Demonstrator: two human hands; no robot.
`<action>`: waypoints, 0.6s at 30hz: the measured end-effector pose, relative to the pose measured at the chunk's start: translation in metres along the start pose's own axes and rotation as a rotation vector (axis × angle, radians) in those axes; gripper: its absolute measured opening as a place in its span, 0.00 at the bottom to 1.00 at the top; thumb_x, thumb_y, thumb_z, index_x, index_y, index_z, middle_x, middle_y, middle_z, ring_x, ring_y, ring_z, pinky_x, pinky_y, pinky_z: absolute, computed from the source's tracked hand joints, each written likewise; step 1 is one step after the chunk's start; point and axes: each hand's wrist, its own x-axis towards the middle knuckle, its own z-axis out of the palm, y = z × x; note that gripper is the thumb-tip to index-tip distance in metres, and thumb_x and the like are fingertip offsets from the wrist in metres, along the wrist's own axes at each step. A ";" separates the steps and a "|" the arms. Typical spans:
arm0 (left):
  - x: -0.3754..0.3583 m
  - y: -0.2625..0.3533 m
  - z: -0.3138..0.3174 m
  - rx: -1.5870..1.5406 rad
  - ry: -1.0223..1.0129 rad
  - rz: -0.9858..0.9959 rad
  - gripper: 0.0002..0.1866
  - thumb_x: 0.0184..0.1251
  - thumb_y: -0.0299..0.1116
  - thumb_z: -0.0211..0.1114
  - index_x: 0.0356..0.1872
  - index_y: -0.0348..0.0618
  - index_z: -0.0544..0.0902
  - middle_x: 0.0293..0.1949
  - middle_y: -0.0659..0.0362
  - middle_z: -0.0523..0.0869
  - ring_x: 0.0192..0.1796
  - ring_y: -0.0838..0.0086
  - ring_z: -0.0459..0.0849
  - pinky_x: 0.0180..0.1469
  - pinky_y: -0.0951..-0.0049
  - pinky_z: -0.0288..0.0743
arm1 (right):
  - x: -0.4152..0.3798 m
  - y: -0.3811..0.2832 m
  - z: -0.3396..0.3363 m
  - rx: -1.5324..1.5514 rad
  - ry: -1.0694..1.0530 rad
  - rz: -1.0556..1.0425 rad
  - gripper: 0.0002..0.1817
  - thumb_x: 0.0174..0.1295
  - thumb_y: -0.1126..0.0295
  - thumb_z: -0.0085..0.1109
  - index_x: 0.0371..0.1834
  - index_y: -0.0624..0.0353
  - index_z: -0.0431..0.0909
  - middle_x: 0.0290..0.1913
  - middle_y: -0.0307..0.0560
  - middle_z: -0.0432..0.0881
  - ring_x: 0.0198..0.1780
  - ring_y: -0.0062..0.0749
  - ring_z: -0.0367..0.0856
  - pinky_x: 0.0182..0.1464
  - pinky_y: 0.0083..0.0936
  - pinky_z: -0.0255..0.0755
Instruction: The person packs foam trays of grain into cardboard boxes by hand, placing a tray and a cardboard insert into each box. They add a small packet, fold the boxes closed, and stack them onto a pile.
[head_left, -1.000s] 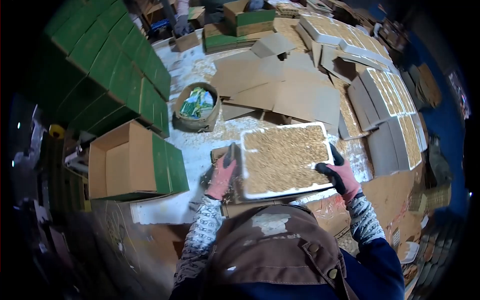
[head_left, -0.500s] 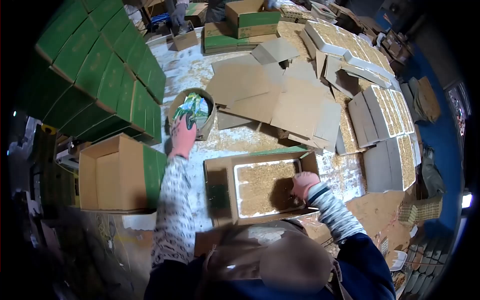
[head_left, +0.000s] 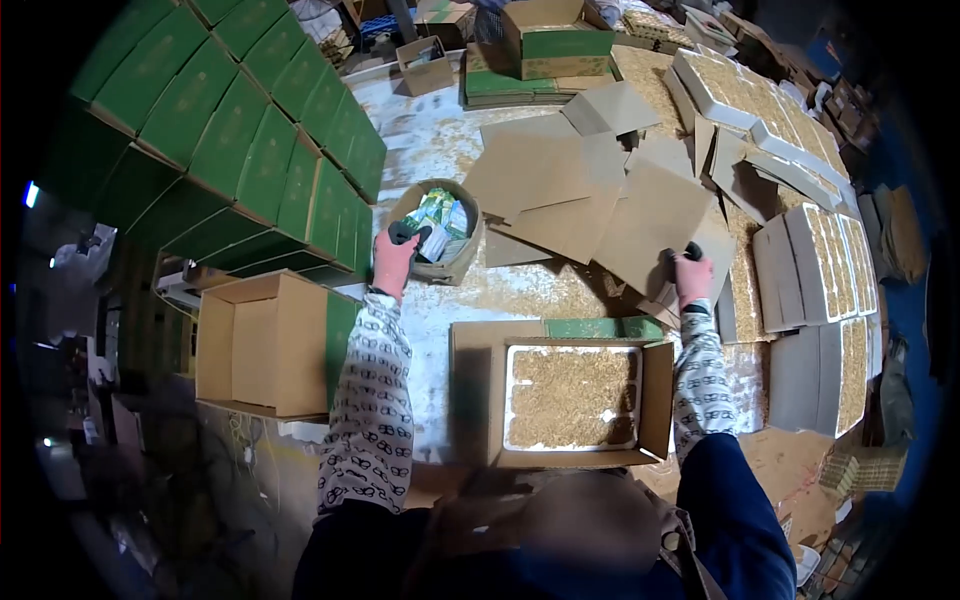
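My left hand, in a pink glove with dark fingertips, is at the near left rim of a round bucket. Its fingers are curled against the green and white packets inside; what they pinch is hard to make out. My right hand, gloved alike, has its fingers closed at the right edge of a flat cardboard sheet. In front of me stands an open carton, holding a white-edged tray covered with brown granular material.
Green cartons are stacked at the left, above an empty open carton. White-sided trays with granular tops line the right. At the back, a green and brown box sits on flattened cartons, near a small box.
My right hand has left the tray in the carton and moved up to the cardboard sheets. My left hand stays by the bucket, slightly lower at its rim. The whole view has shifted.
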 end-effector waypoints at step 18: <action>-0.278 0.113 0.059 0.392 -0.251 0.391 0.28 0.49 0.24 0.63 0.56 0.35 0.69 0.55 0.45 0.70 0.60 0.51 0.67 0.64 0.58 0.61 | -0.264 -0.018 -0.098 -0.570 -1.214 -1.198 0.24 0.52 0.61 0.61 0.52 0.57 0.75 0.43 0.53 0.78 0.41 0.44 0.79 0.41 0.36 0.73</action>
